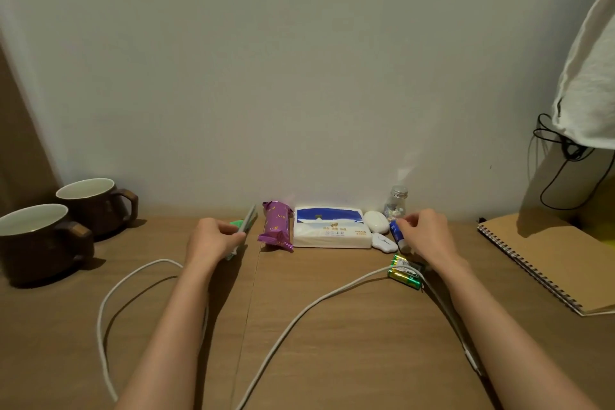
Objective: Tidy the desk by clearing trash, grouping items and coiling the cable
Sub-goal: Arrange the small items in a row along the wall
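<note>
Head view, wooden counter (332, 326) against a pale wall. Left hand (213, 240): fingers curled round a flat green-and-silver foil packet (245, 226), held on edge with its far end toward the wall. Right hand (424, 233): fingertips pinch a small blue-and-white tube (397, 232), whose lower end is at or near the counter; contact not clear. Row along the wall between the hands, left to right: purple foil snack wrapper (275, 226) lying just beside the packet; white-and-blue soft tissue pack (331, 226); white oval plastic object (376, 221) touching the pack's right end; small white clip-shaped piece (384, 242) in front of it; small clear glass bottle with metal cap (395, 201) upright behind them, near the wall. Green-and-gold batteries (404, 273) lie side by side near the right wrist. White braided cable (133, 280) uncoiled: one wide loop on the left passes under the left forearm, another run rises from the near edge, crosses the batteries and goes back under the right forearm. Two dark brown ceramic mugs with pale insides, one (96, 203) behind the other (36, 240), at far left, handles to the right. Kraft-covered spiral notebook (549, 260) closed at far right, well apart from the row. Black cord (565, 156) hangs on the wall above it, partly under a white cloth (589, 76).
</note>
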`<state>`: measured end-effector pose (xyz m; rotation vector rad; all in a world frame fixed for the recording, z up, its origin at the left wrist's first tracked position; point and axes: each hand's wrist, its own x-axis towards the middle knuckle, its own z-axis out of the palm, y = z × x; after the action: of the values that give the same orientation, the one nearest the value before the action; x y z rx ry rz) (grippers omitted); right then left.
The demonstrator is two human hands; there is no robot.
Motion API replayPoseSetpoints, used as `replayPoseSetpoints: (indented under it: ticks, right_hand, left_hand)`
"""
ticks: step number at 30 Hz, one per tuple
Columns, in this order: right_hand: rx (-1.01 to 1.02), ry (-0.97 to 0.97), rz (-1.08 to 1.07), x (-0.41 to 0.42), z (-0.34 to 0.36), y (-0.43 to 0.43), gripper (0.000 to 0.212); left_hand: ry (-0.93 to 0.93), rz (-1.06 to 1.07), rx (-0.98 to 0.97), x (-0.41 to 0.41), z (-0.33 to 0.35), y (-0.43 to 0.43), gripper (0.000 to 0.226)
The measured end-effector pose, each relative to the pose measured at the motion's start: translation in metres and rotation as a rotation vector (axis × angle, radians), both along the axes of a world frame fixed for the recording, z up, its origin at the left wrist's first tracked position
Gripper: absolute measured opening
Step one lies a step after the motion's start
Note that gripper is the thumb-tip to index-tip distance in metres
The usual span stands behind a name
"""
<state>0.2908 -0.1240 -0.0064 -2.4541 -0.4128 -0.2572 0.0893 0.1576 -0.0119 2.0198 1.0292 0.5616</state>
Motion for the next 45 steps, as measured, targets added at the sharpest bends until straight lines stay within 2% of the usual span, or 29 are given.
replayPoseSetpoints:
  ticks: [4,12,19,24,26,33,36,39,42,45]
  right_hand:
    - [0.080,-0.102,0.060,-0.012,0.016,0.008,0.020]
    - [0.076,-0.182,0.160,-0.034,0.022,0.028,0.017]
    - [0.125,-0.205,0.242,-0.045,0.023,0.038,0.017]
    - [0.123,-0.274,0.319,-0.058,0.029,0.051,0.017]
    - [0.114,-0.284,0.342,-0.060,0.028,0.053,0.018]
    - [0.084,-0.256,0.360,-0.062,0.026,0.053,0.021]
    - [0.080,-0.252,0.362,-0.062,0.026,0.053,0.021]
    - [0.089,-0.250,0.358,-0.062,0.027,0.053,0.021]
    - [0.090,-0.235,0.353,-0.060,0.026,0.053,0.021]
    - [0.087,-0.212,0.364,-0.059,0.022,0.052,0.021]
  left_hand:
    - [-0.011,-0.004,0.050,0.007,-0.004,-0.011,0.031]
    - [-0.044,0.025,0.123,0.016,-0.008,-0.024,0.028]
    - [-0.106,-0.018,0.066,0.007,-0.007,-0.009,0.023]
    - [0.044,-0.161,-0.057,0.007,-0.001,-0.006,0.027]
    - [0.035,-0.199,-0.090,0.008,-0.001,-0.007,0.031]
    - [0.001,-0.293,-0.048,0.007,0.001,-0.016,0.031]
    - [-0.061,-0.255,-0.050,0.008,-0.001,-0.012,0.029]
    - [-0.100,-0.099,0.079,0.009,-0.008,0.002,0.033]
    - [0.056,-0.013,0.238,0.008,-0.016,0.011,0.050]
    - [0.156,-0.020,0.267,0.010,-0.023,0.013,0.055]
